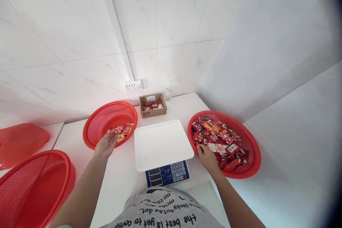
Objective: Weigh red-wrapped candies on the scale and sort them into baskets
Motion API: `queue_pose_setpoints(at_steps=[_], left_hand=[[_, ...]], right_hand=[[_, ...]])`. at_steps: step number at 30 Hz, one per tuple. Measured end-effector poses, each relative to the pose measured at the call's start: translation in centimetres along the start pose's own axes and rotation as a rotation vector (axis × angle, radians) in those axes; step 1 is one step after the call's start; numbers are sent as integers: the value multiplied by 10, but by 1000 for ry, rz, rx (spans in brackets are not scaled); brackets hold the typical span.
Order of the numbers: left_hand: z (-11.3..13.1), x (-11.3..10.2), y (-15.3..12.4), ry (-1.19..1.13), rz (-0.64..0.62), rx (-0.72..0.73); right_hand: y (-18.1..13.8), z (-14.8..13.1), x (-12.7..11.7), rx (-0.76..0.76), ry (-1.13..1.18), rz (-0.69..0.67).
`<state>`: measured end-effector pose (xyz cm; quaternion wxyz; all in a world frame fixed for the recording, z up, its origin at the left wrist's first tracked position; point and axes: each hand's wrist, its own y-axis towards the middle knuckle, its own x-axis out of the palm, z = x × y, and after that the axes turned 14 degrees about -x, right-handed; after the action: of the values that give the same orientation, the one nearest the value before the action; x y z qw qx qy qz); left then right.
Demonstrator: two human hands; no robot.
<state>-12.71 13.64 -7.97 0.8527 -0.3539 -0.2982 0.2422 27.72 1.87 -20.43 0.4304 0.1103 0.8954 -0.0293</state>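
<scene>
My left hand reaches palm up over the near rim of a red mesh basket. At its fingertips is a red packet with white spots, which the thumb and fingers seem to grip. A red-and-gold packet and a yellow one lie close by in that basket. My right hand is at the left rim of another red basket, heaped with mostly red snack packets. Its fingers are curled beside a pink-and-white packet; whatever they grip is hidden.
Between the baskets, a white tray tops a weighing scale with a blue keypad. Behind it stand a cardboard box of red packets and a clear plastic container. Another red basket and a red bag are at left.
</scene>
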Motion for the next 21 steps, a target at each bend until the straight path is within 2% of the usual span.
queue_pose_setpoints(at_steps=[3, 6, 14, 21], left_hand=[[-7, -1, -1, 47, 23, -30], [-24, -2, -3, 151, 22, -39], [-88, -1, -27, 598, -185, -196], [-95, -2, -39, 720, -207, -204]], right_hand=[[0, -2, -1, -1, -10, -2], [1, -6, -3, 16, -18, -19], [9, -5, -2, 43, 19, 18], [9, -3, 0, 148, 2, 144]])
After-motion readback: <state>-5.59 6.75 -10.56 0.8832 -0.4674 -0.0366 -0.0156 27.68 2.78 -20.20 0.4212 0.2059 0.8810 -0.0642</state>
